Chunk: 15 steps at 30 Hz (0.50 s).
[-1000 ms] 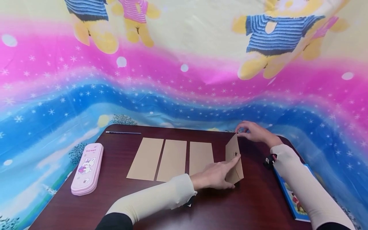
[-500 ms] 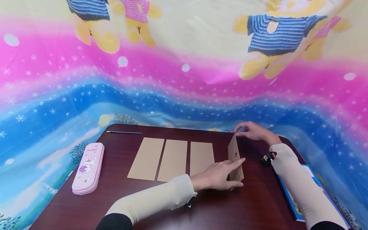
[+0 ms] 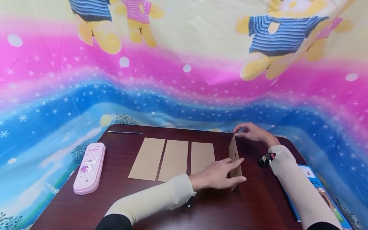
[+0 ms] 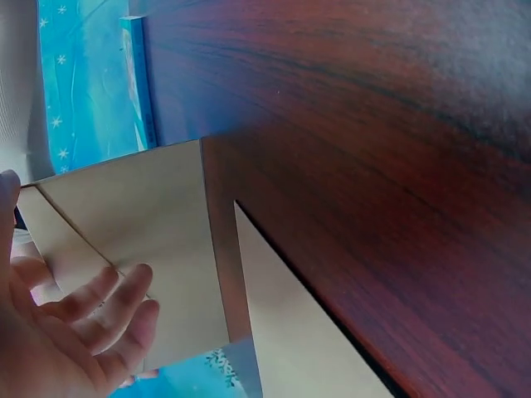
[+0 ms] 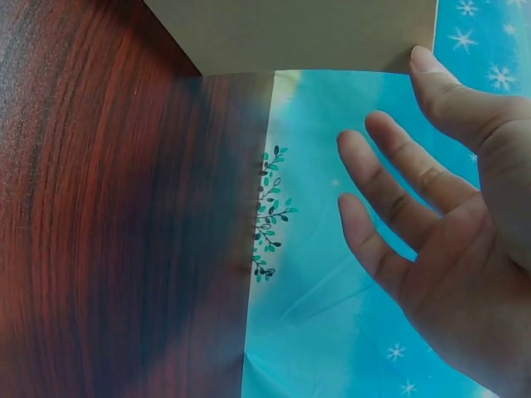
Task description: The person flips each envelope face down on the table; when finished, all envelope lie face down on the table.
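A tan kraft paper envelope [image 3: 233, 149] stands on its long edge, nearly upright, a small dark mark on its left face. My right hand [image 3: 253, 131] pinches its far top corner; in the right wrist view the thumb lies on the envelope's corner [image 5: 315, 33] and the other visible fingers are spread. At the near end, my left hand [image 3: 218, 175] touches the envelope, thumb and index stretched across its edge. The left wrist view has the remaining fingers loosely bent before the flap [image 4: 66, 228]. Three flat tan envelopes [image 3: 146, 159] lie in a row to the left.
A pink pencil case [image 3: 89, 167] with a rabbit picture lies on the left of the dark wooden table [image 3: 161, 207]. Behind it is a thin pencil [image 3: 125, 132]. A blue picture book [image 3: 313, 179] sits at the right, partly under the right forearm. Patterned cloth hangs behind the table.
The envelope has turned from leaning to almost edge-on. My left index finger and thumb have slid right, past its edge. The right hand keeps its corner, shifting slightly left.
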### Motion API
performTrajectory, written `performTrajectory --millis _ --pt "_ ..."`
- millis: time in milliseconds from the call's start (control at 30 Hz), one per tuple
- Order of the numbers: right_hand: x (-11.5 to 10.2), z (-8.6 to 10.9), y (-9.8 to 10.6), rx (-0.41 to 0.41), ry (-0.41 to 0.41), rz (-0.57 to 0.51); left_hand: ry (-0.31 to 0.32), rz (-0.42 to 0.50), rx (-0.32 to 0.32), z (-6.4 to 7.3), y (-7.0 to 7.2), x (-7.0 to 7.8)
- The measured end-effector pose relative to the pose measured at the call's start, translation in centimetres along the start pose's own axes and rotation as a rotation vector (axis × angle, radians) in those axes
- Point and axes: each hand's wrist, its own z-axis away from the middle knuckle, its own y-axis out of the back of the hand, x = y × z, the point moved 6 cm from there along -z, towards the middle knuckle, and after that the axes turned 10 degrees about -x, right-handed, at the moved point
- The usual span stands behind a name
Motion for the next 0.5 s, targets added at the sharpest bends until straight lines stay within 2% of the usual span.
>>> performTrajectory --millis 300,500 --pt "-0.1 -0.3 -0.2 0.006 -0.013 -0.025 -0.101 0.027 0.122 0.5 1.4 0.3" --pt "0.0 -0.3 -0.2 -0.006 -0.004 -0.032 -0.152 0.083 0.150 0.7 2.1 0.5"
